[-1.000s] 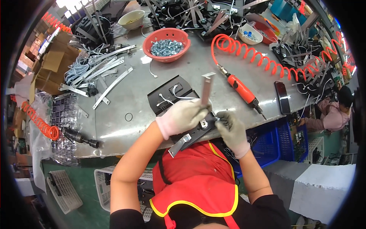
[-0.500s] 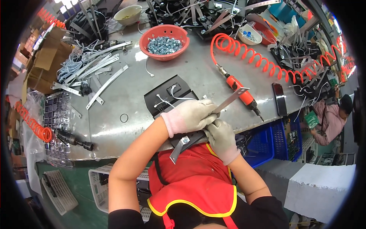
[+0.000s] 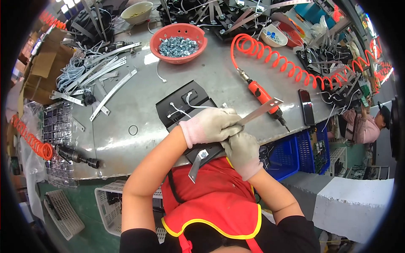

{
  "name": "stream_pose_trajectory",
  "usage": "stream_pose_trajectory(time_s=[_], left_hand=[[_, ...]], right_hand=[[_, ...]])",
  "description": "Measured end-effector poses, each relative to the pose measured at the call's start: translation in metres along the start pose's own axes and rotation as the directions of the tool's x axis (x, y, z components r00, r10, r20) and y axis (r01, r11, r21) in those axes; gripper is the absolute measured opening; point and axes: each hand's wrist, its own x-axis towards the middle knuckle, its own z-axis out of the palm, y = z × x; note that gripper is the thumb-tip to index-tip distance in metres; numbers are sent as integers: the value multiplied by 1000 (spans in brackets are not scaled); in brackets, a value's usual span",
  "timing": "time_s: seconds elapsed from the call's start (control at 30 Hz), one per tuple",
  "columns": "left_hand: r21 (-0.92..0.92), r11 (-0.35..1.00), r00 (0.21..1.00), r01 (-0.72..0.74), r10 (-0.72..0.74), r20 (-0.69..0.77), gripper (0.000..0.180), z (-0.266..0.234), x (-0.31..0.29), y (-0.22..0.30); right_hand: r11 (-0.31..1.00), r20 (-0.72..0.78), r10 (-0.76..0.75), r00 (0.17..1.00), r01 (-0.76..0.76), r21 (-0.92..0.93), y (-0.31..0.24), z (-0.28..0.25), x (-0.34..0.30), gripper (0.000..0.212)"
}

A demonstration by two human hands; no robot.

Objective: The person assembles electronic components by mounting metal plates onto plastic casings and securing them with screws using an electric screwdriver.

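Risk, as judged: the metal strip [image 3: 262,110] could swivel or skew if the grip at its covered end slackens, since its long free end juts out ahead and to the right of the hands. It overlaps the red power driver [image 3: 264,97] in view; contact cannot be told. The black panel [image 3: 196,90], ahead of and under the left hand [image 3: 214,125], could tip if pressed near the worktop [image 3: 114,145] edge, which it appears to overhang. White cables [image 3: 180,110] just ahead of the left hand could snag. Pose: left forearm angles in from lower left, fingers curled nearly closed around the strip; right hand [image 3: 242,151] comes from lower right, fingers bunched against the left fingertips, any held item hidden.
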Motion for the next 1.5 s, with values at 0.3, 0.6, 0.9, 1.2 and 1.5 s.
stream_pose_trajectory(time_s=[0.3, 0.6, 0.9, 1.2, 1.5], left_hand=[[-7, 999, 999, 33, -32, 13, 21, -2, -1, 0], [-47, 998, 999, 35, -35, 5, 19, -5, -4, 1], [2, 1000, 1000, 16, -16, -11, 20, 1, -2, -1], [26, 998, 996, -61, 62, -63, 17, 2, 0, -11], [-67, 997, 998, -48, 44, -52, 17, 6, 0, -11]], right_hand=[[995, -29, 100, 995, -100, -4, -2, -1, -2, 26], [982, -84, -107, 991, 119, 149, 6, -13, -9, 21], [999, -36, -12, 999, 13, 31, 1, -3, -2, 23], [996, -92, -60, 994, 65, 54, 3, -8, -5, 28], [993, -75, -31, 997, 39, 111, 6, -10, -3, 21]])
